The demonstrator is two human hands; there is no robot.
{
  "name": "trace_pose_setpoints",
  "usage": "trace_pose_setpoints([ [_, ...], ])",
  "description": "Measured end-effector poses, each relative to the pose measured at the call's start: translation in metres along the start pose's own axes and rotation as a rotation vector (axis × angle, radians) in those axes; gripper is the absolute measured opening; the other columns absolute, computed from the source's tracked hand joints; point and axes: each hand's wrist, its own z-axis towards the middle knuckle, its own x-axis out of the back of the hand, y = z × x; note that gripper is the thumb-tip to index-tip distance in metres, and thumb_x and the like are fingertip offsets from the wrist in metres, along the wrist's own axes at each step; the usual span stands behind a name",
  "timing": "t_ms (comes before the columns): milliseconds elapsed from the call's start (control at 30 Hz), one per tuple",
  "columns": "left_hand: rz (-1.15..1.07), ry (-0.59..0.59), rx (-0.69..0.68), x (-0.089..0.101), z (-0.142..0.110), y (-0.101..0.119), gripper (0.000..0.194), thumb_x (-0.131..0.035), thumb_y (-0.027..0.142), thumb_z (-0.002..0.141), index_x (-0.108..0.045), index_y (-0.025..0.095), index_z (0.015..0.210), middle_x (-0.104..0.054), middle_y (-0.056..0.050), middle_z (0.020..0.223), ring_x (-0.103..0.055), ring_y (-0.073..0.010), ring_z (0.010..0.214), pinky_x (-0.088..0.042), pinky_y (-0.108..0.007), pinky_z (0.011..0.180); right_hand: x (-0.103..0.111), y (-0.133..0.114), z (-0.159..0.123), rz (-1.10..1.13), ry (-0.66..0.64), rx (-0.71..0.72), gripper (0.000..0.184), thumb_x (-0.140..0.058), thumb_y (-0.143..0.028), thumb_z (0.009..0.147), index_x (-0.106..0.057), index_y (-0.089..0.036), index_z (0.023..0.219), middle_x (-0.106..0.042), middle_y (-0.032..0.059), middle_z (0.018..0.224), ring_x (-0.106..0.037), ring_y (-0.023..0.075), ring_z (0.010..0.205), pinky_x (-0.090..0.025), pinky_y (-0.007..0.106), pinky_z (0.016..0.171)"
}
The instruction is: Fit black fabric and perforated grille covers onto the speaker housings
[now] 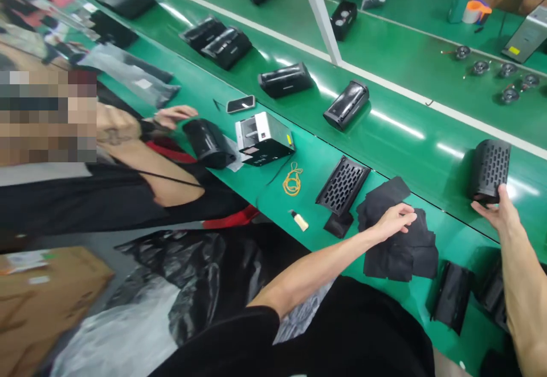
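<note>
My right hand (502, 212) grips the lower end of a perforated black speaker cover (491, 166) on the green belt, thumb and fingers at either side. My left hand (396, 220) is over a loose pile of thin black sheets (388, 257), its fingers curled together; whether a sheet is pinched in them cannot be made out. Left of the pile lies another perforated cover (343, 185), holes upward, partly over a small black piece (338, 224). Close to my right forearm lies a black curved shell (453, 294), with further dark shells partly hidden beside it.
A small bottle (299, 221), yellow rubber bands (292, 180), a metal-and-black machine (265, 138) and a phone (240, 104) lie leftward. Black speaker bodies (347, 103) dot the belt. A co-worker's hand (174, 115) is by a black housing (208, 142). A white post (318, 12) rises beyond.
</note>
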Motion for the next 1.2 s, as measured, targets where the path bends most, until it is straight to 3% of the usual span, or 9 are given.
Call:
trace_pose_setpoints([
  [100,-0.026,-0.011,0.035,0.0,-0.016,-0.023,0.038,-0.08,0.044,0.088,-0.067,0.016,0.11,-0.066,-0.007,0.103,-0.066,-0.0139,0.088,-0.057,-0.023,0.066,0.023,0.025,-0.038,-0.133,0.114,0.118,0.072,-0.083,-0.07,0.067,-0.057,-0.02,0.112,-0.059,0.0108,0.113,-0.066,0.0265,0.094,-0.059,0.048,0.078],
  [200,-0.046,-0.039,0.066,-0.002,-0.029,-0.038,0.04,-0.08,0.047,0.087,-0.067,0.015,0.107,-0.065,-0.006,0.098,-0.066,-0.0141,0.085,-0.058,-0.024,0.066,0.047,0.082,-0.127,-0.292,0.205,0.195,0.063,-0.081,-0.069,0.064,-0.066,-0.019,0.099,-0.065,0.005,0.09,-0.063,0.0224,0.08,-0.057,0.039,0.073],
  [367,-0.046,-0.085,0.095,-0.011,-0.041,-0.048,0.032,-0.076,0.042,0.09,-0.066,0.015,0.104,-0.064,-0.005,0.096,-0.067,-0.013,0.083,-0.057,-0.023,0.066,0.095,0.196,-0.272,-0.539,0.473,0.068,0.058,-0.065,-0.079,0.066,-0.061,-0.024,0.086,-0.063,0.0085,0.075,-0.065,0.0369,0.079,-0.054,0.059,0.083],
  [433,-0.022,-0.112,0.104,-0.017,-0.041,-0.05,0.025,-0.073,0.036,0.092,-0.066,0.014,0.103,-0.065,-0.005,0.096,-0.066,-0.0118,0.081,-0.056,-0.022,0.064,0.109,0.223,-0.29,-0.596,0.549,0.032,0.058,-0.062,-0.082,0.064,-0.057,-0.028,0.085,-0.063,0.0098,0.076,-0.065,0.0431,0.088,-0.051,0.065,0.089],
  [533,0.041,-0.165,0.099,-0.029,-0.038,-0.047,0.019,-0.07,0.03,0.093,-0.066,0.014,0.102,-0.065,-0.004,0.093,-0.066,-0.0114,0.079,-0.055,-0.02,0.063,0.118,0.24,-0.279,-0.627,0.56,0.02,0.056,-0.064,-0.081,0.063,-0.057,-0.03,0.082,-0.063,0.0102,0.077,-0.066,0.0458,0.095,-0.05,0.064,0.094],
  [667,0.128,-0.206,0.038,-0.038,-0.034,-0.037,0.021,-0.07,0.03,0.093,-0.067,0.014,0.105,-0.065,-0.003,0.091,-0.066,-0.0118,0.081,-0.056,-0.022,0.068,0.115,0.237,-0.26,-0.586,0.543,0.071,0.056,-0.064,-0.081,0.06,-0.057,-0.028,0.076,-0.06,0.0099,0.073,-0.065,0.046,0.095,-0.048,0.064,0.096],
  [867,0.2,-0.17,-0.154,-0.019,-0.039,-0.006,0.043,-0.081,0.037,0.085,-0.068,0.018,0.12,-0.069,-0.011,0.124,-0.066,-0.0173,0.105,-0.055,-0.039,0.101,0.114,0.191,-0.288,-0.425,0.358,0.261,0.063,-0.071,-0.081,0.072,-0.061,-0.024,0.094,-0.069,0.0067,0.091,-0.067,0.0294,0.091,-0.053,0.046,0.092],
  [1033,0.057,-0.563,-0.054,-0.001,-0.055,0.02,0.078,-0.088,0.05,0.078,-0.058,0.029,0.146,-0.061,-0.013,0.147,-0.068,-0.0216,0.113,-0.054,-0.043,0.101,0.107,0.13,-0.3,-0.32,0.08,0.351,0.064,-0.087,-0.074,0.067,-0.067,-0.021,0.098,-0.073,0.0069,0.096,-0.068,0.0249,0.087,-0.054,0.037,0.082],
  [1200,-0.035,-0.646,-0.176,-0.003,-0.074,0.028,0.051,-0.083,0.05,0.085,-0.072,0.018,0.124,-0.073,-0.01,0.121,-0.067,-0.0226,0.117,-0.047,-0.039,0.11,0.089,0.106,-0.294,-0.266,0.015,0.322,0.066,-0.093,-0.069,0.062,-0.07,-0.02,0.099,-0.074,0.0081,0.1,-0.068,0.0244,0.089,-0.053,0.034,0.078],
])
